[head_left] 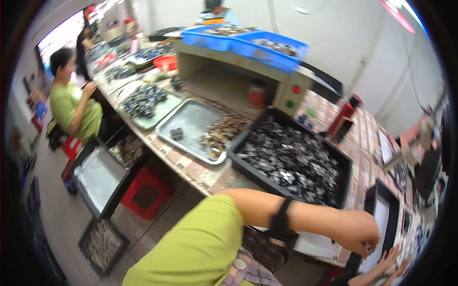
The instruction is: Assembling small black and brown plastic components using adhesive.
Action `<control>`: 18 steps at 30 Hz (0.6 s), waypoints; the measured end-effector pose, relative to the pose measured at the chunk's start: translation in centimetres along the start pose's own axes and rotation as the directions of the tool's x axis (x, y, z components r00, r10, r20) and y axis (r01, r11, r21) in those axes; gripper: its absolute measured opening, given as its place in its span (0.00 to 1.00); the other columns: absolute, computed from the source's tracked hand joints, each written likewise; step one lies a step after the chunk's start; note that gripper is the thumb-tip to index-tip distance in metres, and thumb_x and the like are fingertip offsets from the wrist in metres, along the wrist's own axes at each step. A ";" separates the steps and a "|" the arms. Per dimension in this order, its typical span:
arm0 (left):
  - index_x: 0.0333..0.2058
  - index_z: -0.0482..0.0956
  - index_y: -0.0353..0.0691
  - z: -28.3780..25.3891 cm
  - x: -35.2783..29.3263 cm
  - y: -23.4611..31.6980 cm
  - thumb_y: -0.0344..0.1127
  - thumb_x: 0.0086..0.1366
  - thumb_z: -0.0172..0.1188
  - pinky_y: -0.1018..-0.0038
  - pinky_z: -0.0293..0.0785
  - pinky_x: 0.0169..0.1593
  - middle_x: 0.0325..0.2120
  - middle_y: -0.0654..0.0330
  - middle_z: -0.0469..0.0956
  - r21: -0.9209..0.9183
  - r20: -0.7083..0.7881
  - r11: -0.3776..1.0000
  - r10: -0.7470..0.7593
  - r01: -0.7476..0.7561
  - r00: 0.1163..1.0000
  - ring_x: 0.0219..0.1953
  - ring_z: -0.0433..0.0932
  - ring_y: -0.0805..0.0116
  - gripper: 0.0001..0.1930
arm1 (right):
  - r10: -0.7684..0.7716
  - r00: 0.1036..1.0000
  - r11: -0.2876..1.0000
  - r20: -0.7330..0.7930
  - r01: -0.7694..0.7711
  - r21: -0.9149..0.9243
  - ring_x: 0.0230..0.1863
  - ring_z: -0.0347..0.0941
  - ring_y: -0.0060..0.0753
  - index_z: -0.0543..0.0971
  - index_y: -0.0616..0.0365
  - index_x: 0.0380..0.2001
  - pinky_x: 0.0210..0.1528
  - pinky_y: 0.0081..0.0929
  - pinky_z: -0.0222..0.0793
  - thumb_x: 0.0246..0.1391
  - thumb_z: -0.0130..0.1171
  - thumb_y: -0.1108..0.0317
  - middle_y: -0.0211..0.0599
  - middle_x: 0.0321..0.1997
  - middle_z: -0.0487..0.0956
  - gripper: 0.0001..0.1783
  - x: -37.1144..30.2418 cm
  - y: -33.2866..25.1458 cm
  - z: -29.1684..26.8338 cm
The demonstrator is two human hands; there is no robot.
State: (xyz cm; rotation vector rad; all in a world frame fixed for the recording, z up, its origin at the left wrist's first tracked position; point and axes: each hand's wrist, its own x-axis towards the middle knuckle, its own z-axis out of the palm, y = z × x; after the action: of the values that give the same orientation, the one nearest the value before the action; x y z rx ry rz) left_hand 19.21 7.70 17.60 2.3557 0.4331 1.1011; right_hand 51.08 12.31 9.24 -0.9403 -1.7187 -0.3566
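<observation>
My left arm (305,217), in a lime green sleeve with a black band at the wrist, stretches across to the right. At its end my left hand (358,232) is closed, fingertips pinched downward over a black tray with a white lining (381,214). A small shiny bit shows at the fingertips, too small to name. Beside it, at the lower right rim, my right hand (389,264) has its fingers stretched out and apart, somewhat blurred. Nearest to my left forearm stands a large black tray (248,164) full of small dark and silvery metal parts (291,157).
A metal tray (183,128) holds brownish parts; a green tray (143,121) holds dark blue ones. Blue bins (267,52) stand on a shelf (224,59). Left are a seated person (76,105), a red stool (145,190) and black crates (102,245). Another person (217,14) sits behind.
</observation>
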 end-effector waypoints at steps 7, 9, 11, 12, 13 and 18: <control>0.35 0.78 0.43 -18.0 -35.9 0.5 0.39 0.51 0.59 0.68 0.70 0.40 0.31 0.55 0.76 0.001 -0.894 0.285 -0.429 0.959 0.128 0.37 0.74 0.59 0.12 | 0.700 0.707 0.619 0.104 -0.672 0.406 0.28 0.71 0.34 0.73 0.67 0.37 0.32 0.25 0.68 0.53 0.46 0.70 0.40 0.28 0.75 0.12 0.9 -9.2 4.5; 0.40 0.75 0.48 -17.6 -45.3 1.2 0.39 0.48 0.62 0.64 0.67 0.46 0.40 0.54 0.71 0.043 -0.951 -0.266 -0.305 0.963 -0.042 0.46 0.66 0.55 0.18 | 0.658 0.672 0.605 0.339 -0.740 0.293 0.40 0.68 0.23 0.69 0.59 0.47 0.44 0.19 0.62 0.58 0.42 0.58 0.36 0.44 0.72 0.20 0.6 -7.5 5.9; 0.40 0.74 0.48 -15.9 -49.4 -0.1 0.39 0.46 0.63 0.62 0.67 0.45 0.39 0.53 0.69 0.019 -0.928 -0.379 -0.351 0.925 -0.125 0.44 0.66 0.54 0.20 | 0.620 0.689 0.616 0.375 -0.724 0.311 0.36 0.69 0.22 0.70 0.60 0.46 0.40 0.16 0.63 0.57 0.46 0.59 0.35 0.40 0.74 0.19 1.6 -10.5 8.3; 0.41 0.73 0.48 -15.5 -48.9 -0.1 0.39 0.46 0.63 0.61 0.67 0.45 0.38 0.53 0.69 0.045 -0.924 -0.380 -0.367 0.924 -0.105 0.44 0.66 0.53 0.21 | 0.556 0.739 0.671 0.379 -0.669 0.320 0.34 0.69 0.21 0.71 0.61 0.45 0.39 0.16 0.64 0.57 0.46 0.60 0.35 0.38 0.75 0.18 1.7 -12.7 9.2; 0.42 0.72 0.47 -15.4 -48.4 -0.4 0.38 0.45 0.63 0.61 0.67 0.45 0.38 0.53 0.69 0.075 -0.921 -0.377 -0.382 0.923 -0.081 0.44 0.66 0.52 0.22 | 0.512 0.738 0.697 0.439 -0.656 0.290 0.36 0.69 0.23 0.72 0.64 0.42 0.42 0.19 0.65 0.58 0.44 0.66 0.39 0.38 0.75 0.14 2.3 -15.0 9.7; 0.42 0.71 0.42 -15.1 -47.1 0.2 0.34 0.45 0.63 0.64 0.66 0.42 0.33 0.54 0.71 0.144 -0.969 -0.135 -0.222 0.980 0.111 0.39 0.67 0.54 0.22 | 0.181 0.693 0.614 0.698 -0.634 0.470 0.35 0.72 0.25 0.75 0.66 0.35 0.40 0.19 0.66 0.50 0.50 0.76 0.38 0.35 0.76 0.08 0.1 -25.9 14.0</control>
State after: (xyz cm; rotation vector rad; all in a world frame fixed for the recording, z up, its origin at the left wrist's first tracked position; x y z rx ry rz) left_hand -21.87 -10.41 -3.24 1.2431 2.9929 1.1104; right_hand 22.61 4.85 9.76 -0.8931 -1.8526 0.9854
